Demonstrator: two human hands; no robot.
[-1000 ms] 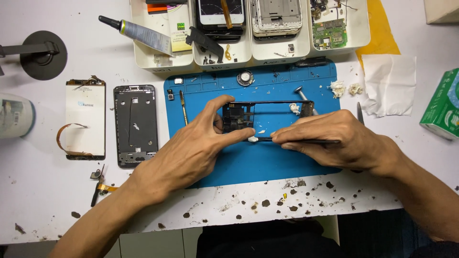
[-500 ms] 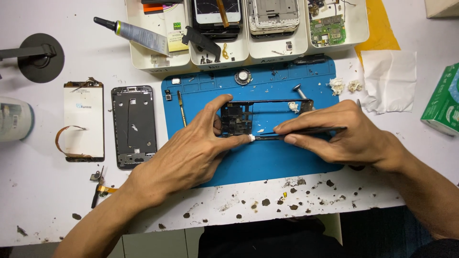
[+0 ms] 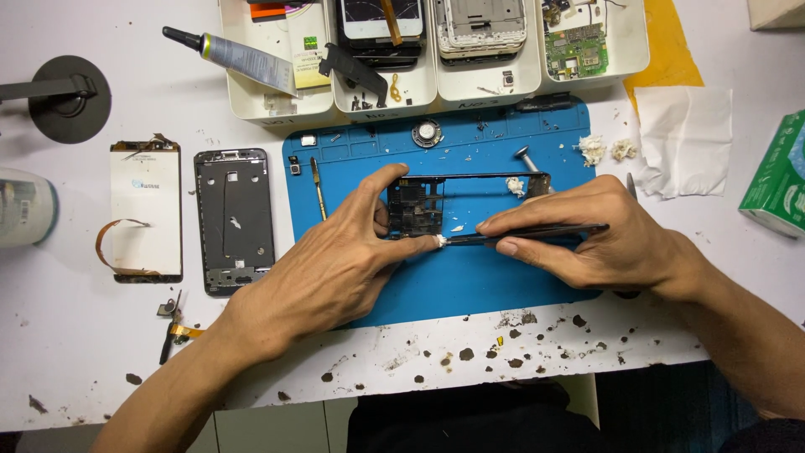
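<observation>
A black phone frame lies on the blue work mat. My left hand pinches the frame's left end between thumb and fingers. My right hand grips a thin black tool held flat. The tool's tip carries a small white wad and touches the frame's near edge beside my left thumb. A little white residue sits on the frame's right end.
White trays with phone parts and a circuit board line the back. A glue tube, a white screen panel and a grey phone chassis lie to the left. Tissue and a green box sit right.
The white tip has slid left along the frame's near edge toward my left thumb. My left hand stays on the frame's left end.
</observation>
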